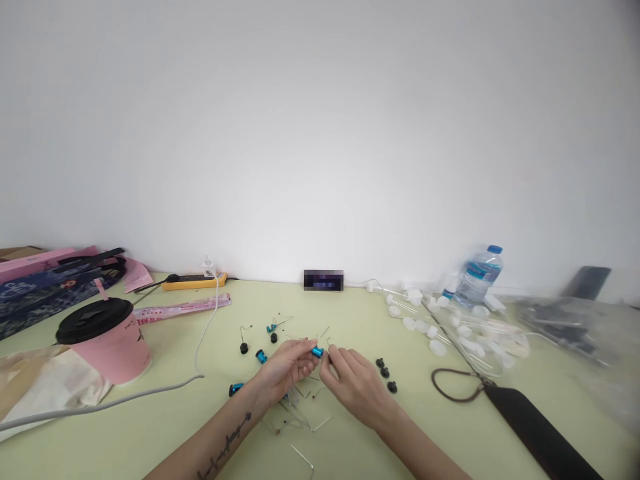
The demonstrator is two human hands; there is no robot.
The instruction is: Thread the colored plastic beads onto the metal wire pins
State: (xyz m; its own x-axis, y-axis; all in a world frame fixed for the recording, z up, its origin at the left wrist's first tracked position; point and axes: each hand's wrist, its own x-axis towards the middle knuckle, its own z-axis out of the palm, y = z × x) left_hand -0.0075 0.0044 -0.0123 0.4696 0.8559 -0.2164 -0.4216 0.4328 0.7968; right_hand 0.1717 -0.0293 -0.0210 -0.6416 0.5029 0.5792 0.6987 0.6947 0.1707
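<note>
My left hand pinches a small shiny blue cylinder between thumb and fingers. At the cylinder's right end, my right hand is closed; whatever its fingertips hold is hidden. Bent thin wires lie below and between the hands. Left of my left hand are a blue cylinder with black ends and another blue cylinder. Black round pieces with wires sit a little farther back. Several small black plugs rest right of my right hand.
A pink cup with a black lid and a grey cable are at left. A yellow power strip and a small dark display line the wall. At right are white plastic parts, a water bottle and a black strap-like object.
</note>
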